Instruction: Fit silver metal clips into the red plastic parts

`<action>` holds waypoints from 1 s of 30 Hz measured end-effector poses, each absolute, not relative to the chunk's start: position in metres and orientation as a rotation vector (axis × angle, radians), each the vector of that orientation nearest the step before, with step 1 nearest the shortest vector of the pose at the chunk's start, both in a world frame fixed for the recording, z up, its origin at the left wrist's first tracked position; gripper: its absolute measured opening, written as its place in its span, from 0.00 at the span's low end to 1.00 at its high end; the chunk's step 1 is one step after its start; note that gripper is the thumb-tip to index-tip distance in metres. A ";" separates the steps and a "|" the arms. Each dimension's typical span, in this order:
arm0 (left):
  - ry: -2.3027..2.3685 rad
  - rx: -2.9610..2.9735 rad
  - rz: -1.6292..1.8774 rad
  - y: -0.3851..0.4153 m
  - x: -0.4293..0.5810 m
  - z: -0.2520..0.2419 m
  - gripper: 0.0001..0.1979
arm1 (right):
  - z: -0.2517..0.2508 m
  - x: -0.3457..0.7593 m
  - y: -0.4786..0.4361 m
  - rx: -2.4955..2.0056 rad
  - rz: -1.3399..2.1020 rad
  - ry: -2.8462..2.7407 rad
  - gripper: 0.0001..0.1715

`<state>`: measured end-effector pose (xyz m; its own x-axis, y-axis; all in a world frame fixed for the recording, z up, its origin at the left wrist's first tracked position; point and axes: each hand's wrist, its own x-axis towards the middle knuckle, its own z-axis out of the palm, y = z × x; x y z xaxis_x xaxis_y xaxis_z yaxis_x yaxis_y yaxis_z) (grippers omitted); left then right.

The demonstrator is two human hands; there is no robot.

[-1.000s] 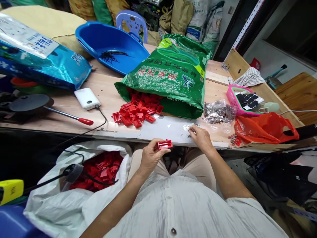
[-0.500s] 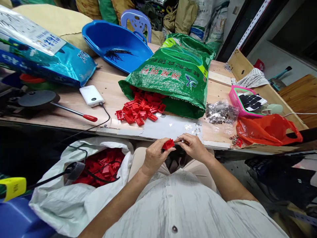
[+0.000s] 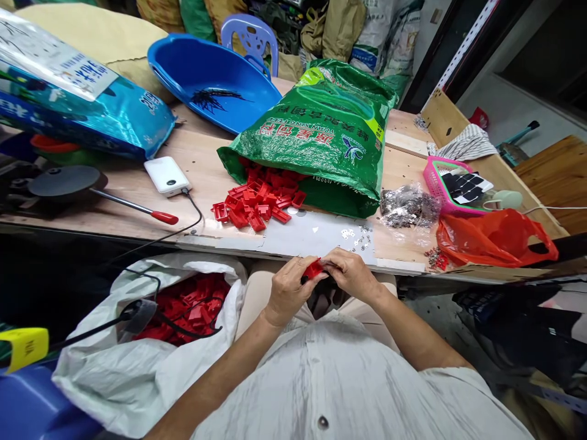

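Observation:
A small red plastic box-shaped part [image 3: 313,269] is pinched between the thumb and fingers of my left hand [image 3: 287,287], over my lap at the table's front edge. My right hand [image 3: 352,276] is closed, its fingertips touching the right side of the part. What those fingers hold is hidden behind them. On the table ahead, a pile of similar red parts [image 3: 257,201] spills from the mouth of a green feed bag [image 3: 316,128]. Small flat metal pieces [image 3: 355,235] are scattered on a grey sheet [image 3: 293,238] just beyond my hands.
Left of my lap, a white sack [image 3: 119,379] holds many red parts. A lever tool with a red grip [image 3: 164,217], a white power bank [image 3: 167,176] and a blue basin [image 3: 215,67] are on the table. To the right lie a pink basket [image 3: 433,183] and a red plastic bag [image 3: 495,238].
My right hand has moved left against the red part; a small brown and metal item visible in its fingers before is now hidden. My left hand has barely moved.

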<state>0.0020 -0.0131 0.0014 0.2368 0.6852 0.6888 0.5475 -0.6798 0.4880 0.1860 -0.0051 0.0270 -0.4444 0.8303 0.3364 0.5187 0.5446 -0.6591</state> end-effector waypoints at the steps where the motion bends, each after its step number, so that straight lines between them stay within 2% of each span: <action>1: 1.179 2.347 1.439 -0.013 0.002 0.001 0.13 | 0.025 0.185 -0.005 -1.076 0.621 -2.123 0.10; 6: 1.179 2.322 1.467 -0.014 0.004 -0.002 0.13 | 0.022 0.182 -0.006 -1.061 0.644 -2.049 0.09; 15: 1.216 2.263 1.516 -0.016 0.003 0.001 0.15 | 0.037 0.201 0.000 -1.159 1.185 -1.814 0.12; 30: 1.156 2.189 1.461 -0.023 0.012 0.000 0.13 | 0.028 0.191 0.003 -1.246 1.306 -1.734 0.09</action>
